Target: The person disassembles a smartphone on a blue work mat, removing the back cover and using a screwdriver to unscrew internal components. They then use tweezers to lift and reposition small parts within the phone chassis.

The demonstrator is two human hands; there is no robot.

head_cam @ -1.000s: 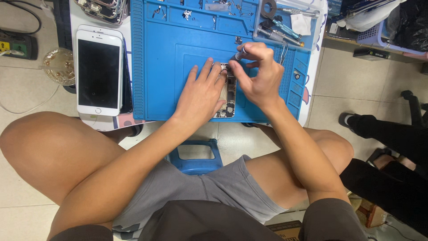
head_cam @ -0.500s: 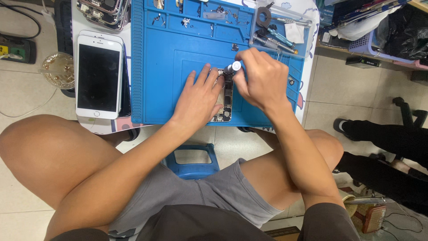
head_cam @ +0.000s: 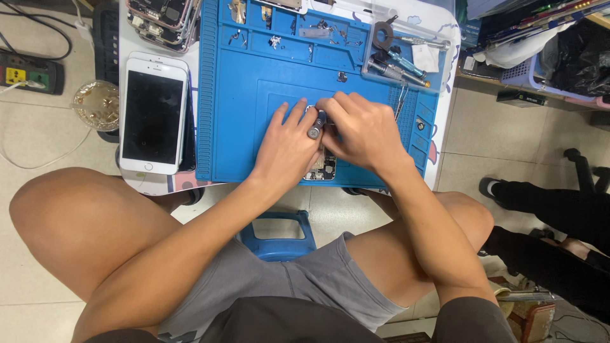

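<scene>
We take this for a small phone-repair workshop. A blue repair mat (head_cam: 254, 121) with moulded compartments covers a low table (head_cam: 445, 44), and loose screws and small parts sit in its top trays. A white phone (head_cam: 154, 113) lies beside the mat, and a stack of stripped phone frames (head_cam: 162, 22) sits above it. A clear tray (head_cam: 406, 54) holds screwdrivers. A power strip (head_cam: 25, 71) lies on the tiled floor (head_cam: 495, 127), and cluttered baskets (head_cam: 527, 70) stand to the side.
</scene>
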